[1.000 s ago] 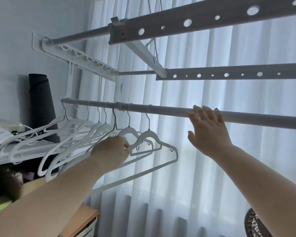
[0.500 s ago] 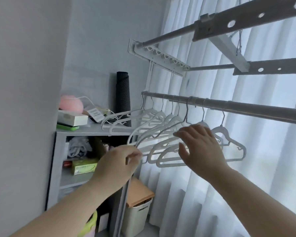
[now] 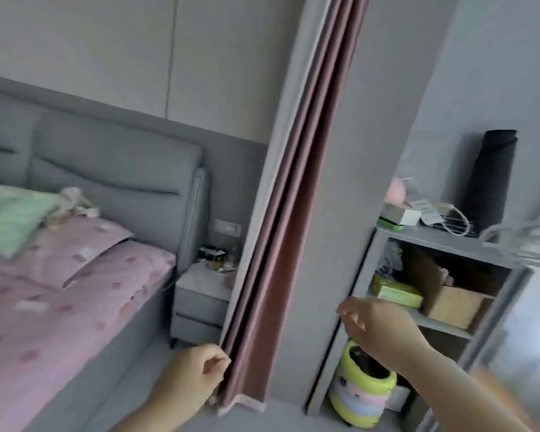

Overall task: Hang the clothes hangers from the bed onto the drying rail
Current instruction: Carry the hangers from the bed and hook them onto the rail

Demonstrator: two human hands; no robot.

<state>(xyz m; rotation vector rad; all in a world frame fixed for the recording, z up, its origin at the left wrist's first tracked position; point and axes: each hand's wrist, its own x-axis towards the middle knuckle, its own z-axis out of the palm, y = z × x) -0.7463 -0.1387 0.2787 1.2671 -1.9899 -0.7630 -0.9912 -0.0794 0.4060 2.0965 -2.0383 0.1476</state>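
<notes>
As view swings to the bed [image 3: 63, 294], left hand [image 3: 195, 374] and right hand [image 3: 379, 327] — loosely curled — hold nothing.

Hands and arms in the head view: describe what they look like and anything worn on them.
The left hand and right hand are bare: no gloves, and no ring, watch or bracelet shows, though the picture is blurred. The left forearm and right forearm are bare too, with no sleeve reaching into view.
</notes>
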